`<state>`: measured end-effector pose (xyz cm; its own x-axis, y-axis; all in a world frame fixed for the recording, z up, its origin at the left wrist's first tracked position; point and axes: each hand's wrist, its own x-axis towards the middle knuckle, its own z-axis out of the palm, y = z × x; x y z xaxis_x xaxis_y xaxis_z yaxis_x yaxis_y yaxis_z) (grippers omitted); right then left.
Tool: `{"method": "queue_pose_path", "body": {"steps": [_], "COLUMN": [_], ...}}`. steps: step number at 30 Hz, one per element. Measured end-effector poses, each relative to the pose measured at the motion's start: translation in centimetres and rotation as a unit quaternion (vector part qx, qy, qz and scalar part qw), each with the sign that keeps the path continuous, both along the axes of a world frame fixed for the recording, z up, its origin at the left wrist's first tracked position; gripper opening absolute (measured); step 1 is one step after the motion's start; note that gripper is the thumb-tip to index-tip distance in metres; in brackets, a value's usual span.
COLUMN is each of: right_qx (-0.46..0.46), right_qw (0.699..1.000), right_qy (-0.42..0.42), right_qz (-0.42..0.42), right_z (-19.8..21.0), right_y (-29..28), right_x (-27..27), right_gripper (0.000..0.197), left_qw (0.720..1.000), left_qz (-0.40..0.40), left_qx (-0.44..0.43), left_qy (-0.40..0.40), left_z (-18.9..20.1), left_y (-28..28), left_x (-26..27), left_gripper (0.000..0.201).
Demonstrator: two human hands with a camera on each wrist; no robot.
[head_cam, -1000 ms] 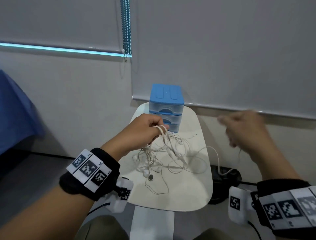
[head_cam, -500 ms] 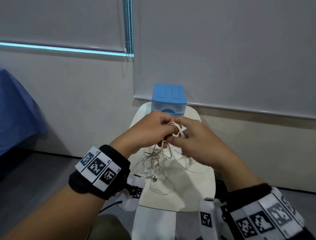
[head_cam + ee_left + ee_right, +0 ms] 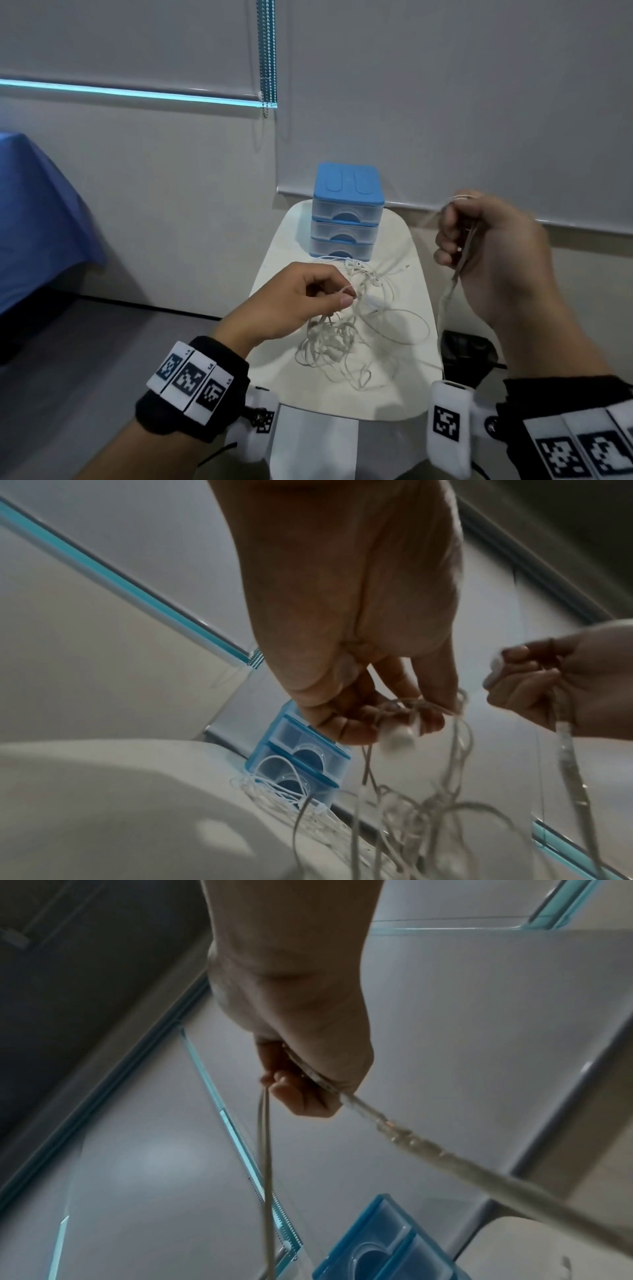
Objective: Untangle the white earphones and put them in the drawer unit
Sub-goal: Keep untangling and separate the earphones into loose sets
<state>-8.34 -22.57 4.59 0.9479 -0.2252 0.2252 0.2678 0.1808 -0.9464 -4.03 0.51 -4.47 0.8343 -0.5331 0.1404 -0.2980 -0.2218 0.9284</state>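
A tangle of white earphones (image 3: pixel 337 337) lies on the small white table (image 3: pixel 394 397), with loops hanging in the left wrist view (image 3: pixel 421 804). My left hand (image 3: pixel 329 294) hovers over the tangle and pinches a strand and an earbud (image 3: pixel 399 737) between thumb and fingers. My right hand (image 3: pixel 455 236) is raised to the right of the table and grips a length of cable (image 3: pixel 369 1115) that runs down toward the table edge. The blue drawer unit (image 3: pixel 347 212), three clear drawers all closed, stands at the table's far end (image 3: pixel 298 761) (image 3: pixel 373 1242).
A grey wall and roller blinds (image 3: pixel 445 85) rise behind the table, with a bead chain (image 3: pixel 266 54) hanging left of centre. A blue cloth (image 3: pixel 30 205) covers something at far left. A black object (image 3: pixel 469 353) sits on the floor right of the table.
My right hand, which met the left at the tangle half a second ago, has pulled away up and to the right with a strand. The left hand has dropped lower over the table.
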Motion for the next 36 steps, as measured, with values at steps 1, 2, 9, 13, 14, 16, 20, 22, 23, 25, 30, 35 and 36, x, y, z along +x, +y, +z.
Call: {"method": "queue_pose_path", "body": {"steps": [1,2,9,13,14,16,20,22,23,25,30,35,36], "right_qx": [0.036,0.059,0.117,0.036,-0.001,-0.072,-0.143,-0.180,-0.205,-0.261,-0.352,-0.313,-0.304], "right_qw": [0.999,0.998,0.992,0.999,1.000,0.996,0.985,0.979,0.973,0.959,0.927,0.939,0.942], "right_qy": [-0.001,0.001,0.031,0.024,0.025,0.039,0.060,0.062,0.067,0.065,0.041,0.088,0.099], "right_qz": [-0.013,-0.024,-0.030,-0.025,-0.012,0.023,0.073,0.076,0.078,0.083,0.126,0.111,0.100], "right_z": [-0.1,-0.2,-0.9,-1.7,-1.9,-2.3,-3.2,-3.6,-3.7,-3.7,-4.0,-4.7,-4.9], "right_y": [-0.4,-0.7,-1.3,-1.6,-1.6,-1.2,-0.5,-0.1,0.0,0.6,2.4,2.7,2.8], "right_x": [-0.1,-0.2,-0.3,0.0,0.0,-0.1,-0.4,-0.5,-0.5,-0.7,-0.8,0.1,0.3], "right_gripper": [0.028,0.030,0.030,0.018,0.019,0.033,0.048,0.054,0.057,0.050,0.033,0.021,0.023], "left_qw": [1.000,1.000,0.999,0.999,0.998,0.998,0.996,0.996,0.996,0.996,0.997,0.997,0.997], "left_qz": [0.009,0.017,0.044,0.043,0.046,0.053,0.058,0.057,0.056,0.053,0.033,0.048,0.049], "left_qx": [-0.005,-0.011,-0.027,-0.024,-0.028,-0.039,-0.057,-0.060,-0.060,-0.055,-0.019,-0.013,-0.008], "left_qy": [0.001,0.001,-0.002,-0.006,-0.010,-0.019,-0.033,-0.036,-0.036,-0.040,-0.067,-0.061,-0.054], "left_z": [0.0,-0.1,0.4,1.0,1.1,1.5,2.2,2.4,2.5,2.7,3.4,3.0,2.9], "left_y": [0.0,0.1,0.6,0.6,0.5,0.2,-0.1,-0.1,-0.1,-0.1,-0.5,-0.5,-0.6], "left_x": [-0.1,-0.2,-0.4,-0.8,-0.9,-1.1,-1.3,-1.4,-1.3,-1.4,-1.4,-1.0,-1.1], "left_gripper": [0.008,0.009,0.012,0.015,0.017,0.019,0.015,0.014,0.014,0.013,0.011,0.005,0.013]}}
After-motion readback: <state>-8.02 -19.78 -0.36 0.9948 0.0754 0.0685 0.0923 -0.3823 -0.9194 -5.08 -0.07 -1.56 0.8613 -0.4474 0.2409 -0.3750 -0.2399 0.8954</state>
